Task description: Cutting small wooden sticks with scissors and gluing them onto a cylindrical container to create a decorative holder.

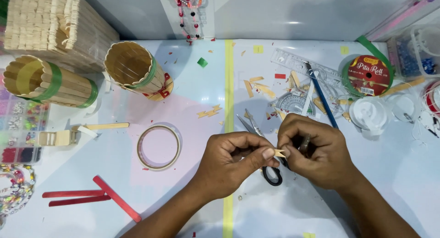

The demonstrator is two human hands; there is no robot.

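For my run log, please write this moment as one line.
left hand: pinches small wooden piece | right hand: pinches same piece | scissors: on table under hands | tape ring: left of hands

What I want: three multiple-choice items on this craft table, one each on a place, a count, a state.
1. The red sticks lie: A) near left of the table B) far right C) dead centre
2. Red sticks number: A) one B) three C) six
3. The wood chip is: A) lying loose B) taped down C) pinched by left hand and right hand
Answers: 1 A, they sit at the near left corner; 2 B, two parallel plus one slanted; 3 C, both hands' fingertips meet on it.
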